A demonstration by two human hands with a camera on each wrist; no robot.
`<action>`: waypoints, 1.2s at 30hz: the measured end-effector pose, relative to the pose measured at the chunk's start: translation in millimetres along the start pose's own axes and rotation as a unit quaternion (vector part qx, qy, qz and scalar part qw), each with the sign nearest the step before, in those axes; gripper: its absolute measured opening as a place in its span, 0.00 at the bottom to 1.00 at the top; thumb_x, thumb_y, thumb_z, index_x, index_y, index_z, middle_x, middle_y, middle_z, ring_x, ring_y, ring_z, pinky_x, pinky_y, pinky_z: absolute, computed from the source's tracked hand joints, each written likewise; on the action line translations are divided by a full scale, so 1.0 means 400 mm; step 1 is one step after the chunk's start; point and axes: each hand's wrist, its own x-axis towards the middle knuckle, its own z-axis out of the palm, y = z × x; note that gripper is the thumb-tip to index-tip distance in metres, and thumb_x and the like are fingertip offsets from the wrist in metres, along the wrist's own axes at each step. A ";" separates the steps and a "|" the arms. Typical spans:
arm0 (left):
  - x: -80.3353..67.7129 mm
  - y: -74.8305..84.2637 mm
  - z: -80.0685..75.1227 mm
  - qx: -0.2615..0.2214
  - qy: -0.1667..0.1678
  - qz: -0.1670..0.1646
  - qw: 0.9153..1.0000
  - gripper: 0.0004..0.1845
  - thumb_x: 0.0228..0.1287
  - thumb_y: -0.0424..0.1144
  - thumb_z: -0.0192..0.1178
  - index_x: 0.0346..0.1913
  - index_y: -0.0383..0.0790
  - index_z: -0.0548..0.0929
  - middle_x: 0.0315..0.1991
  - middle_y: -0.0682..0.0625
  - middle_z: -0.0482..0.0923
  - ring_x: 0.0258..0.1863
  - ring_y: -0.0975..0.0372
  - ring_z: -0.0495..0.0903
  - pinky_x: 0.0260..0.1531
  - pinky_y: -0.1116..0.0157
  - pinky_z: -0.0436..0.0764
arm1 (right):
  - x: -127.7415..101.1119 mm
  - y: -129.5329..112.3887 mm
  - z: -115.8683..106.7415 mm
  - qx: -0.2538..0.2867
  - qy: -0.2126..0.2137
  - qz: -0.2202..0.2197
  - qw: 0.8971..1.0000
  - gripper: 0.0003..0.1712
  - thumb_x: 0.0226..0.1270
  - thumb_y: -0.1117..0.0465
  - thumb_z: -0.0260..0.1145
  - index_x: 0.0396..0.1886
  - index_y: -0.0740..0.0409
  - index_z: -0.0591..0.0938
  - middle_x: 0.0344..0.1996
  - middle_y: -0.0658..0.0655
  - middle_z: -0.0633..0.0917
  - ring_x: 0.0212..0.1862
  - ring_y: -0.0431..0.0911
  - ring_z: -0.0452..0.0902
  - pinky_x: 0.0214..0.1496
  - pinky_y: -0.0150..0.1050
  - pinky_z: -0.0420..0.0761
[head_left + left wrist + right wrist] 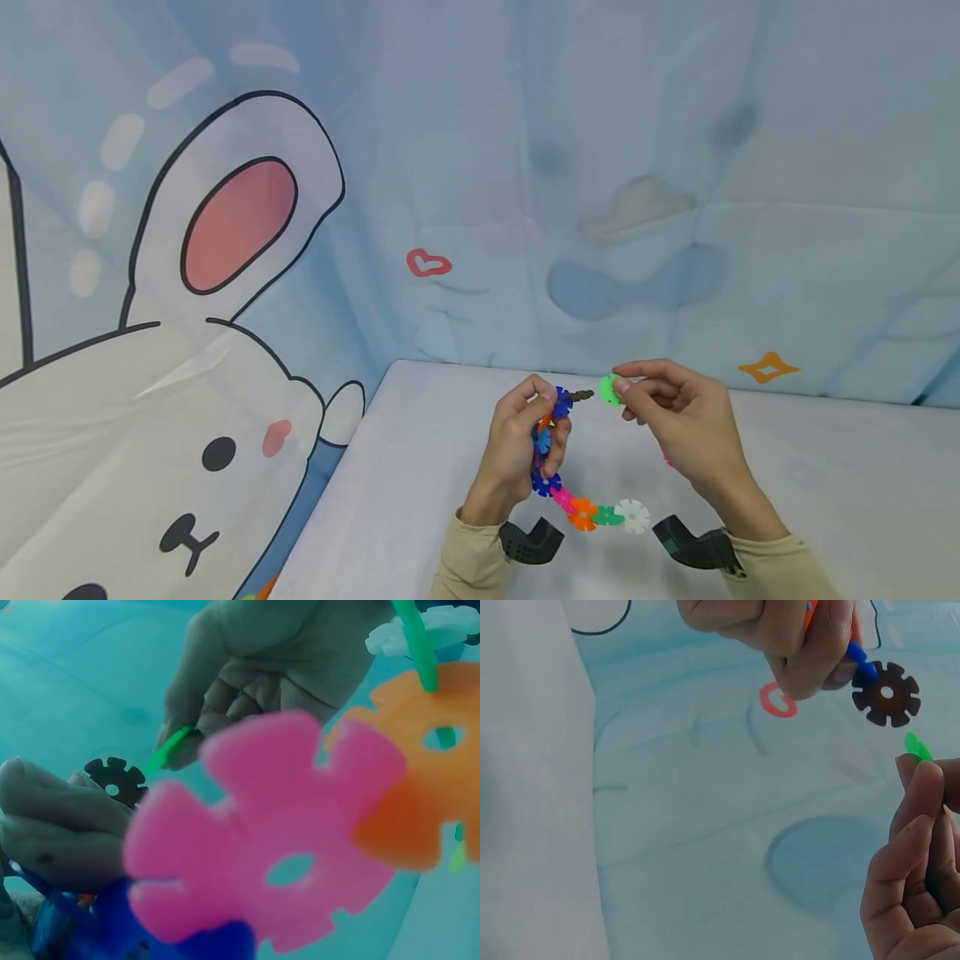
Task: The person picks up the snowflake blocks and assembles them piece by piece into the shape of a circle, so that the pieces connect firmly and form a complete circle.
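Note:
My left hand (513, 437) grips a chain of notched plastic snowflake discs near its upper end. A dark brown disc (886, 694) juts from a blue disc (562, 403) at that end, pointing toward my right hand. Below the fingers the chain curves down and right through a pink disc (262, 832), an orange disc (582, 514) and a green disc to a white disc (633, 516). My right hand (686, 421) pinches a bright green disc (611, 390) between thumb and index finger. A small gap separates it from the brown disc.
Under both hands spreads a white tabletop (405, 467). A light blue printed curtain (480, 167) hangs behind it, with a cartoon rabbit (225, 417) at the left. Dark wrist devices (532, 542) sit at both sleeves; a bit of pink shows beside the right hand.

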 end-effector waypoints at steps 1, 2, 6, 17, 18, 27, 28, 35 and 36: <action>0.000 0.000 0.001 0.000 -0.002 -0.001 1.000 0.11 0.84 0.37 0.44 0.37 0.43 0.70 0.19 0.55 0.72 0.06 0.69 0.65 0.09 0.75 0.69 | -0.001 -0.002 0.003 0.002 0.004 0.000 1.000 0.11 0.76 0.64 0.69 0.53 0.64 0.86 0.28 0.43 0.90 0.30 0.42 0.85 0.36 0.31 0.84; 0.000 0.000 0.001 0.000 -0.002 -0.003 1.000 0.11 0.84 0.37 0.44 0.37 0.43 0.70 0.19 0.55 0.72 0.06 0.69 0.65 0.09 0.75 0.70 | -0.002 -0.004 0.005 0.001 0.007 -0.001 1.000 0.11 0.76 0.64 0.69 0.53 0.64 0.86 0.28 0.42 0.90 0.30 0.43 0.85 0.36 0.31 0.84; -0.001 -0.002 0.003 0.003 -0.004 -0.005 1.000 0.11 0.84 0.37 0.43 0.38 0.43 0.70 0.19 0.55 0.71 0.07 0.69 0.65 0.09 0.75 0.70 | -0.004 -0.010 0.012 -0.003 0.014 -0.004 1.000 0.11 0.77 0.64 0.69 0.53 0.64 0.86 0.27 0.42 0.89 0.30 0.44 0.84 0.36 0.30 0.83; -0.006 -0.001 0.014 0.007 -0.018 0.004 1.000 0.10 0.84 0.37 0.43 0.38 0.45 0.69 0.19 0.56 0.71 0.06 0.70 0.65 0.09 0.75 0.69 | -0.016 -0.031 0.028 -0.027 0.036 -0.022 0.999 0.08 0.76 0.65 0.70 0.50 0.62 0.88 0.24 0.43 0.87 0.27 0.41 0.82 0.32 0.29 0.83; -0.006 0.000 0.016 0.009 -0.018 0.005 1.000 0.10 0.84 0.37 0.43 0.38 0.45 0.69 0.18 0.57 0.71 0.06 0.70 0.65 0.09 0.75 0.69 | -0.016 -0.033 0.029 -0.027 0.038 -0.029 0.999 0.07 0.75 0.66 0.70 0.49 0.62 0.88 0.24 0.43 0.87 0.26 0.41 0.82 0.31 0.29 0.83; -0.004 -0.004 0.023 0.045 -0.005 0.024 0.999 0.13 0.86 0.37 0.43 0.37 0.38 0.67 0.18 0.55 0.69 0.05 0.69 0.65 0.07 0.74 0.68 | -0.017 -0.031 0.029 -0.029 0.030 -0.081 0.996 0.04 0.72 0.72 0.70 0.44 0.64 0.87 0.25 0.45 0.87 0.25 0.40 0.83 0.32 0.27 0.84; -0.004 -0.004 0.024 0.053 -0.003 0.029 0.998 0.13 0.86 0.38 0.43 0.37 0.36 0.67 0.18 0.54 0.70 0.05 0.69 0.65 0.07 0.74 0.68 | -0.017 -0.031 0.029 -0.031 0.030 -0.085 0.995 0.04 0.71 0.72 0.71 0.43 0.64 0.87 0.25 0.47 0.88 0.25 0.40 0.83 0.33 0.27 0.84; -0.006 -0.006 0.030 0.099 0.016 0.077 0.992 0.17 0.87 0.38 0.44 0.39 0.26 0.65 0.17 0.46 0.69 0.04 0.69 0.66 0.06 0.72 0.69 | -0.018 -0.032 0.037 -0.030 0.042 -0.099 0.994 0.06 0.69 0.74 0.71 0.43 0.66 0.86 0.27 0.53 0.89 0.26 0.40 0.85 0.40 0.24 0.86; -0.007 -0.006 0.030 0.104 0.019 0.085 0.991 0.17 0.87 0.38 0.45 0.39 0.26 0.65 0.17 0.43 0.68 0.04 0.69 0.66 0.06 0.72 0.69 | -0.018 -0.033 0.040 -0.028 0.044 -0.101 0.993 0.06 0.69 0.75 0.71 0.43 0.66 0.86 0.28 0.54 0.89 0.26 0.39 0.85 0.41 0.24 0.86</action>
